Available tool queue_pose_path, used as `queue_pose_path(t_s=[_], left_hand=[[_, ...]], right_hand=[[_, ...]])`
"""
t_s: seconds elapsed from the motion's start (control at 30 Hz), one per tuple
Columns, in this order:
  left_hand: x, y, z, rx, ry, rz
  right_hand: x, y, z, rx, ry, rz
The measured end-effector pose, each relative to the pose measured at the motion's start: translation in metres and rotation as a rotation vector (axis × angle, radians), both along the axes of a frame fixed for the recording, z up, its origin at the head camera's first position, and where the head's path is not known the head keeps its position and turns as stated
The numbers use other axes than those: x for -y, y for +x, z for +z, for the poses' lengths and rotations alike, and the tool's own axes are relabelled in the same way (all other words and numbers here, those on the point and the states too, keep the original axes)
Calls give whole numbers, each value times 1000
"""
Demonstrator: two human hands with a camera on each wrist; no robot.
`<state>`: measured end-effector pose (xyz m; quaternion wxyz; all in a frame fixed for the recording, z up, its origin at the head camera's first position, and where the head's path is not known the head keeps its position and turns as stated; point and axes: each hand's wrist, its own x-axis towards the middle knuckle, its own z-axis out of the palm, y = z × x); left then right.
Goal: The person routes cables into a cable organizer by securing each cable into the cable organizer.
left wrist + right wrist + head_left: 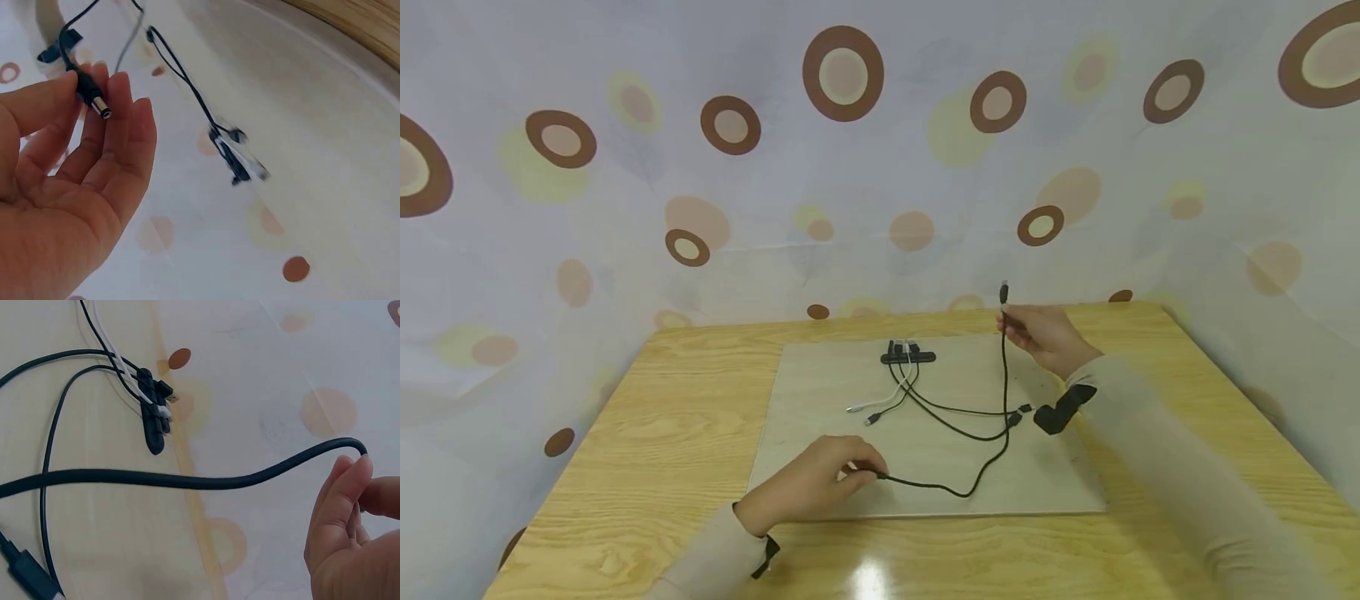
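One black cable (pixel 1005 367) runs between both hands, bending low over the board. My left hand (pixel 823 475) pinches one end near the board's front; the left wrist view shows a barrel plug with a round metal tip (pixel 94 97) there, between thumb and fingers. On the right, my right hand (pixel 1043 335) is raised and pinches the cable just below its other connector (pixel 1003 292), which points up with a silvery tip. A black cable holder (pixel 908 358) sits at the board's back, carrying several black cables and a white cable (pixel 119 356).
A pale board (pixel 820 375) lies on the wooden table (pixel 625 467). Loose ends spread over it: a white plug (pixel 854 409), a black plug (pixel 872 418) and two black ends (pixel 1015 419) at right, behind the held cable. A dotted cloth (pixel 910 167) hangs behind.
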<state>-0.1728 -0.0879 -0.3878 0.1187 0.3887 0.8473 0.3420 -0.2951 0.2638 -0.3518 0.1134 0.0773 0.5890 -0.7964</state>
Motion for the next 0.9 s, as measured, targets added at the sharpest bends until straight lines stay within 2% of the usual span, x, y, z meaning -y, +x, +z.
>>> queue_pose_path(t_s=[0.17, 0.37, 0.67, 0.77, 0.9], left_hand=[[19, -2, 0, -26, 15, 78], [28, -8, 0, -66, 48, 139], [37, -18, 0, -127, 22, 248], [42, -20, 1, -133, 25, 289], [47, -23, 0, -145, 40, 309]], right_hand=[[20, -6, -19, -29, 106, 57], [48, -17, -49, -148, 330, 78], [83, -29, -76, -145, 649, 10], [89, -33, -84, -151, 715, -3], [96, -36, -91, -154, 764, -18]])
